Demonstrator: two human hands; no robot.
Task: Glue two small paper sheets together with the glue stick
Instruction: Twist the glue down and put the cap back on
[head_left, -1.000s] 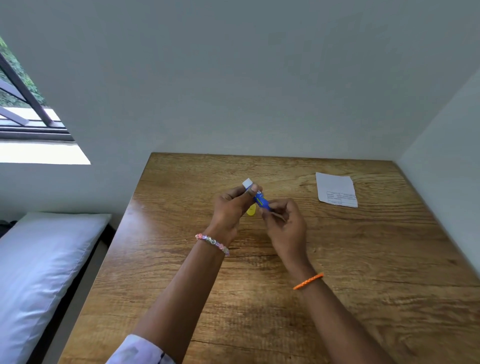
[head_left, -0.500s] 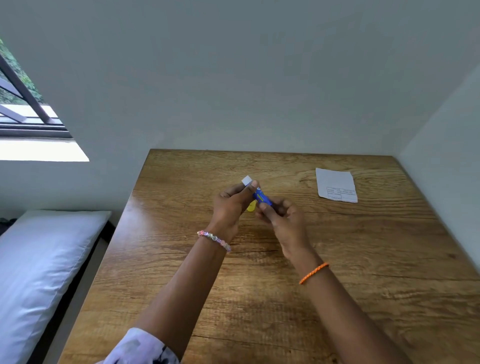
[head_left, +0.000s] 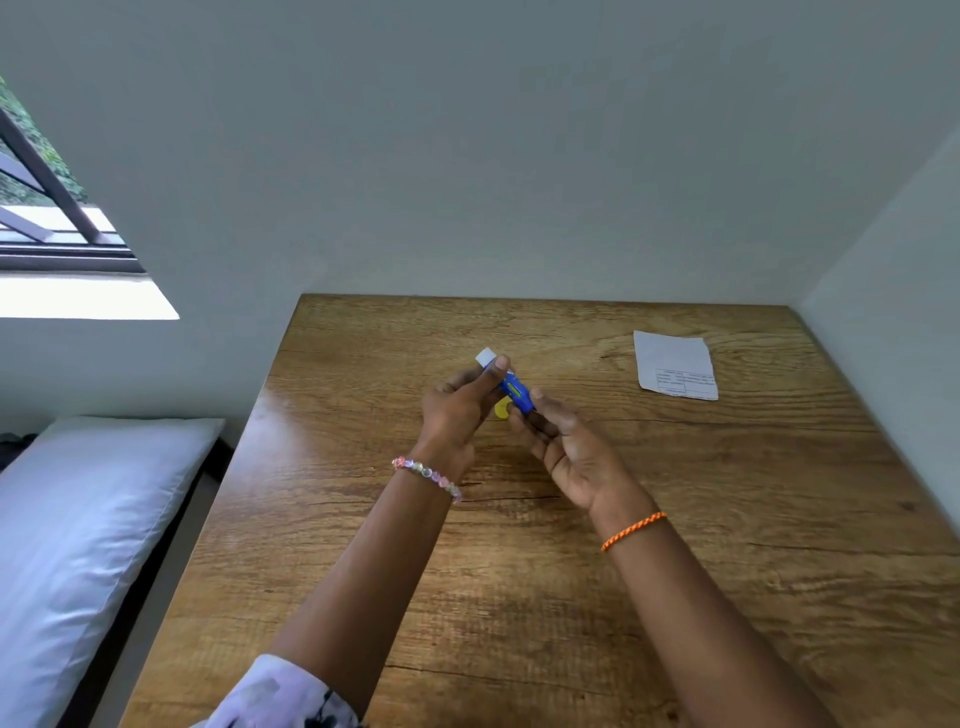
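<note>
Since a second ago both hands sit a touch higher in the frame and the right hand (head_left: 563, 447) has turned palm-up, fingers loosened, now only pinching the lower end of the glue stick (head_left: 516, 389) with its fingertips. Left hand (head_left: 460, 410) is curled round the upper part of the stick, thumb lying along the barrel. Stick is blue with a yellow-green label, tilted, white end (head_left: 485, 357) pointing to the upper left, held in the air above the counter (head_left: 727, 545) at frame centre. Small yellow piece (head_left: 501, 410) shows just below the stick between the two hands; cannot tell whether it is a cap or what holds it. One paper sheet (head_left: 675, 364) lies flat on the counter in the upper right, well apart from the hands, printed table lines near its lower edge; a second sheet cannot be made out. Beaded bracelet (head_left: 427, 475) on left wrist, orange cord bracelet (head_left: 632, 531) on right wrist. Patterned sleeve (head_left: 283, 696) at bottom edge. White pillow (head_left: 78, 545) on a bed at lower left, window (head_left: 47, 208) at upper left, grey wall (head_left: 467, 156) behind the counter.
</note>
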